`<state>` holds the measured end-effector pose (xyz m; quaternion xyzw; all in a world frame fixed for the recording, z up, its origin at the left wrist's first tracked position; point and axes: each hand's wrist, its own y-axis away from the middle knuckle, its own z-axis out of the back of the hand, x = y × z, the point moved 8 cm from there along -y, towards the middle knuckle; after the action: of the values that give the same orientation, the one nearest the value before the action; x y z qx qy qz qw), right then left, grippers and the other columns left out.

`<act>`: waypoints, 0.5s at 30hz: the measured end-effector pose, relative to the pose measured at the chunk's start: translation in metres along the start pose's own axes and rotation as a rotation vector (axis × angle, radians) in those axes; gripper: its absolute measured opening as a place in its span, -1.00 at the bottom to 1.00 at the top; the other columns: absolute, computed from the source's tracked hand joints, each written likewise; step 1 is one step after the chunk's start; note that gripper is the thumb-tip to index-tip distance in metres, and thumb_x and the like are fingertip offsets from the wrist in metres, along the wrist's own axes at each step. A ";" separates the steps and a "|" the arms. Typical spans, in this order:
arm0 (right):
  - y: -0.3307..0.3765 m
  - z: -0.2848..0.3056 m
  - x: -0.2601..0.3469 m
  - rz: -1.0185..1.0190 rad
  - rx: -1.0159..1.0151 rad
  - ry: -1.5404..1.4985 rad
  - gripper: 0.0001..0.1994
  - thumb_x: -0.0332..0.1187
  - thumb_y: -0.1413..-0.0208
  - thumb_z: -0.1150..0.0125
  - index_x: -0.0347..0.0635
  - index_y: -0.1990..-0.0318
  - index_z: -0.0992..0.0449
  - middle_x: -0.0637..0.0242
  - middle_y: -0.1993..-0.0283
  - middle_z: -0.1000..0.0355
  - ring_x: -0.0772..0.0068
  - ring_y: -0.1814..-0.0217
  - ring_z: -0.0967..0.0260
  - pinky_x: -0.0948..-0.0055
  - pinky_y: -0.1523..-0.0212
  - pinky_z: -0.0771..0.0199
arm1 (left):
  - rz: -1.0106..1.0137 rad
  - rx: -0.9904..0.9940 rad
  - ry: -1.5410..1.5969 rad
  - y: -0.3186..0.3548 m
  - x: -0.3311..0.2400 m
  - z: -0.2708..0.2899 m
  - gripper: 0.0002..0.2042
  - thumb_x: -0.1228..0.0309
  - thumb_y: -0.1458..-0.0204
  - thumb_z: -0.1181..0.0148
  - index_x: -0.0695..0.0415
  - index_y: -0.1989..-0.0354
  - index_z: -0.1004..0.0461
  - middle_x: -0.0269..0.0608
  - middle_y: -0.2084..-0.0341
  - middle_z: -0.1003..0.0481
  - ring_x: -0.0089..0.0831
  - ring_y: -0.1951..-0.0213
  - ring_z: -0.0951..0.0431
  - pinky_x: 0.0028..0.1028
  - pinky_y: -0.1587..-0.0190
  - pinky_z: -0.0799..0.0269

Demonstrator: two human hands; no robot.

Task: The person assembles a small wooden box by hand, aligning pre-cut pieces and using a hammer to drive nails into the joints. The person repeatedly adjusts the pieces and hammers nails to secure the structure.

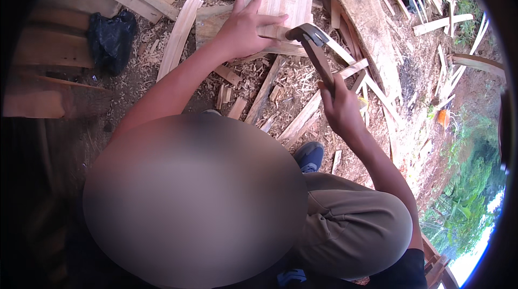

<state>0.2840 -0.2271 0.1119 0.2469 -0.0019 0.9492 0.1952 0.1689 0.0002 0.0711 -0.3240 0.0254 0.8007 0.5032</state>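
Observation:
My left hand (245,24) grips the near edge of a pale, flat wooden block (283,0) made of joined slats, holding it against a larger board underneath. My right hand (341,108) is closed around the wooden handle of a hatchet (313,38). Its dark metal head sits right at the block's lower edge, beside my left thumb. Both forearms reach up from the lower part of the view. My knee in khaki trousers (350,219) and a blue shoe (308,155) show below.
Wood chips, shavings and split strips (302,119) cover the dirt ground. A long pale plank (179,35) lies to the left, near a black plastic bag (110,38). Stacked planks (372,24) curve along the right. Green plants (469,197) grow at lower right.

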 end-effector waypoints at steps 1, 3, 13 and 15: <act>-0.008 0.006 0.010 0.095 -0.053 -0.009 -0.83 -0.34 -0.41 -0.06 -0.27 0.17 -0.31 0.04 0.58 -0.46 0.24 0.61 -0.51 0.22 0.63 -0.38 | 0.008 0.016 -0.025 0.001 0.003 0.001 -0.40 0.02 0.20 -0.59 -0.41 -0.13 -0.62 0.04 -0.56 0.16 0.20 -0.55 0.31 0.07 -0.49 -0.02; -0.011 0.034 0.024 0.027 -0.201 -0.205 -0.82 -0.33 -0.41 -0.06 -0.28 0.17 -0.31 -0.02 0.56 -0.47 0.12 0.61 -0.50 0.15 0.61 -0.38 | 0.024 0.030 -0.044 -0.002 0.009 0.007 -0.40 0.03 0.19 -0.58 -0.42 -0.15 -0.61 0.05 -0.56 0.15 0.19 -0.55 0.30 0.07 -0.49 -0.02; -0.005 0.034 0.022 -0.229 -0.106 -0.278 -0.78 -0.25 -0.37 -0.11 -0.22 0.13 -0.33 -0.07 0.53 -0.51 -0.14 0.49 -0.57 -0.08 0.46 -0.46 | -0.024 -0.027 -0.016 -0.005 0.007 0.006 -0.40 0.00 0.19 -0.58 -0.48 -0.15 -0.60 -0.05 -0.57 0.16 0.17 -0.56 0.36 0.13 -0.48 -0.03; -0.005 0.005 0.005 -0.078 0.049 0.016 -0.78 -0.26 -0.38 -0.12 -0.24 0.13 -0.34 -0.06 0.55 -0.49 -0.01 0.52 -0.57 0.05 0.50 -0.45 | -0.009 -0.002 0.002 -0.004 0.002 -0.001 -0.39 -0.01 0.18 -0.57 -0.48 -0.16 -0.59 -0.05 -0.57 0.16 0.18 -0.56 0.35 0.12 -0.48 -0.04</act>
<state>0.2843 -0.2209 0.1181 0.2439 0.0326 0.9425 0.2261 0.1714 0.0035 0.0704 -0.3256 0.0237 0.7981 0.5065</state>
